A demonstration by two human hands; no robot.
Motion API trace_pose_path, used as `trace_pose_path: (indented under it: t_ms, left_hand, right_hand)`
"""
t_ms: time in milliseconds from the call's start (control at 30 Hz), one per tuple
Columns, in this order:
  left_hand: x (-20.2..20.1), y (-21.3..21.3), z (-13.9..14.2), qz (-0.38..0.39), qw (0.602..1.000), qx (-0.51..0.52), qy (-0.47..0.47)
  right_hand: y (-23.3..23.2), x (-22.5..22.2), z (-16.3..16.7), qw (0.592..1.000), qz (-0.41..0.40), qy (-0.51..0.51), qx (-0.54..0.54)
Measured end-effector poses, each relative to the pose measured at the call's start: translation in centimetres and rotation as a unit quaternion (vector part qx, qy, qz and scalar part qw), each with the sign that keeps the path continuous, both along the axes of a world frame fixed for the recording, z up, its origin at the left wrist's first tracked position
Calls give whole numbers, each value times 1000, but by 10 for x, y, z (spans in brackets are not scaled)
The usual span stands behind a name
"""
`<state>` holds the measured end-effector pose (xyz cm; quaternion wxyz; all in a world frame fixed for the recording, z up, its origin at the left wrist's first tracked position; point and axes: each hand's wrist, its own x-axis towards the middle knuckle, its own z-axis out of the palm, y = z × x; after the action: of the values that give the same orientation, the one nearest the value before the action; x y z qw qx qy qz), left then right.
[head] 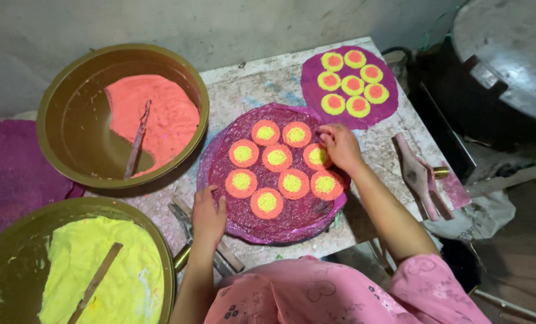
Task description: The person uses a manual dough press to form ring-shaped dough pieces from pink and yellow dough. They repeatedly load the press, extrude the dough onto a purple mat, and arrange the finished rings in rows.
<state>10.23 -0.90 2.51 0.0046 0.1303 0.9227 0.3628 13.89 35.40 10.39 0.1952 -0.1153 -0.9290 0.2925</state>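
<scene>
Under everything is my worktable (262,90), its pale top scuffed and stained. On its left side stand two big olive basins: the far basin (58,108) holds a mound of coral-pink paste with a stick lying in it, and the near basin (4,258) holds yellow paste with a flat wooden stick across it. In the middle, right before me, lies the large purple disc (304,216), a glossy dark round carrying eight orange rings with yellow centres, seven in a circle and one in the middle. Beyond it, at the table's far edge, sits a smaller purple disc (316,78) with seven yellow rings with orange centres. To the right lies a pink-stained wooden tool (418,174), and some metal tools (184,219) lie just beside my left wrist. My right hand (340,147) rests on the disc's far right part, fingers bent and close together, the tips pressing on the orange ring (316,157) there. My left hand (209,213) lies flat at the disc's near left rim, fingers together, tips touching the edge.
</scene>
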Motion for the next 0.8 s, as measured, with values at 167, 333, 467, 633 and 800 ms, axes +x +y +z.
trace_pose_path:
  t_ms: [167,333,467,633,800]
  left_hand:
    - [0,15,24,37,988,25,-146]
    - [3,25,30,53,998,-3,28]
    - [-7,30,25,27,998,-20,54]
    - [-11,36,27,66,990,-46,115]
    - [-25,41,31,100,994,-44,30]
  right_hand:
    - [24,-19,6,993,3,-2,117]
    - [19,-22,15,997,-6,-51,58]
    - [14,-18,19,991,1,-17,135]
    - [18,-22,7,993,30,4,110]
    - [33,-31,-7,994,19,-54,95]
